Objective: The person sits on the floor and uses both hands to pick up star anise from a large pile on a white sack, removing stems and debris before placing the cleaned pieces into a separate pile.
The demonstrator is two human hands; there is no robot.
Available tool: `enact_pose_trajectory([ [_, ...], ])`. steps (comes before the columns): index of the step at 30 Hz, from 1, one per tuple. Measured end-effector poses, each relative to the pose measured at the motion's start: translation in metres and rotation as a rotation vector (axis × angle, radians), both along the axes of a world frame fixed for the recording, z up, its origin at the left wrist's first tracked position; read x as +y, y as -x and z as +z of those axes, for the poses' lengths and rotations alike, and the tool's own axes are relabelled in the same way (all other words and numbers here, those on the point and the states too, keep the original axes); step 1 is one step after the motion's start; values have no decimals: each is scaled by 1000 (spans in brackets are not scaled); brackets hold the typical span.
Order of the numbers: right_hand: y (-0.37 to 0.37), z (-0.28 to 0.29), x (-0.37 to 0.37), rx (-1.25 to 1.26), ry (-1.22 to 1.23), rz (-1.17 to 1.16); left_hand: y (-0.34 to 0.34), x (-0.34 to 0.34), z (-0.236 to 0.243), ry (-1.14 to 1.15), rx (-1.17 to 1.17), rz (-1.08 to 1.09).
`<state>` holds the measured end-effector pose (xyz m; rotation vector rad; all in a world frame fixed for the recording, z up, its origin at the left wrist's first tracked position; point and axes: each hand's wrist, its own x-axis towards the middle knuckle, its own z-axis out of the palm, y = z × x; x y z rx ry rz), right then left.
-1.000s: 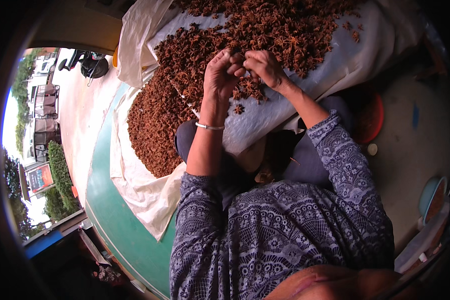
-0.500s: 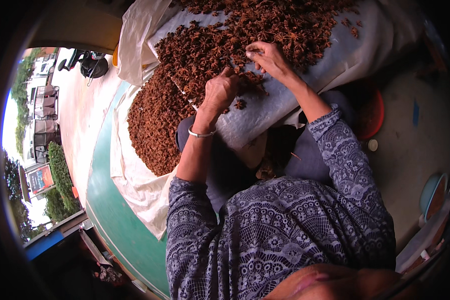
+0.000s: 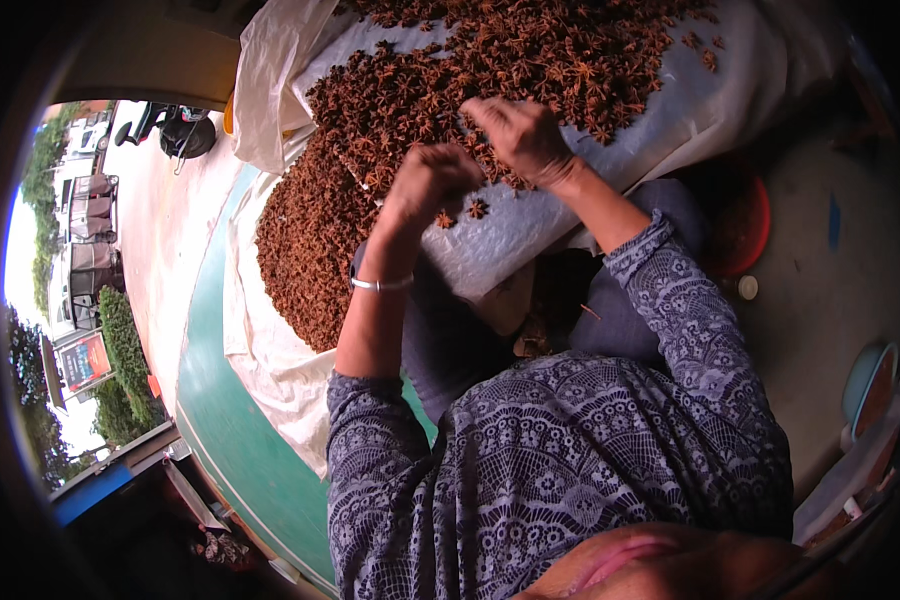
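Observation:
Dried star anise [image 3: 590, 70] lies heaped on a clear plastic sheet [image 3: 510, 235] in front of me. My left hand [image 3: 430, 182], with a pale bangle on its wrist, is over the near edge of the heap. Its fingers are curled closed; whatever they hold is hidden. Close by on the right, my right hand [image 3: 522, 138] hovers over the star anise with its fingers pointing left. Motion smears those fingers, so their grip is unclear. A few loose star anise pods [image 3: 477, 209] rest on the plastic just below my hands.
A browner heap of small pieces [image 3: 305, 260] spreads on a white sheet [image 3: 270, 385] at left. A red basin [image 3: 760, 225] stands right of my knees, and a teal basin [image 3: 860, 385] is farther right. Outside at left are a parked scooter [image 3: 185, 135] and a hedge [image 3: 125, 345].
My right hand has moved left and slightly nearer, its fingers now pointing left. My left hand has shifted a little left, and loose pods beneath it now show.

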<state>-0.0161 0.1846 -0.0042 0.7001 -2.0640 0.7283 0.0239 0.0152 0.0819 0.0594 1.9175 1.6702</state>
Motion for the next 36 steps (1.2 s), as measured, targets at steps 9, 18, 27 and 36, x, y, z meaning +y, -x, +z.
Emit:
enact_pose_trajectory([
  [9, 13, 4, 27, -243, 142, -70, 4, 6, -72, 1074, 1191, -241],
  [18, 2, 3, 52, -916, 37, 37, 36, -18, -84, 857, 1284, 76],
  [27, -10, 0, 39, -977, -129, 66, 8, -3, -16, -87, 230, 78],
  [36, -3, 6, 18, -1137, 941, 605, 18, 18, -38, 371, 729, -9],
])
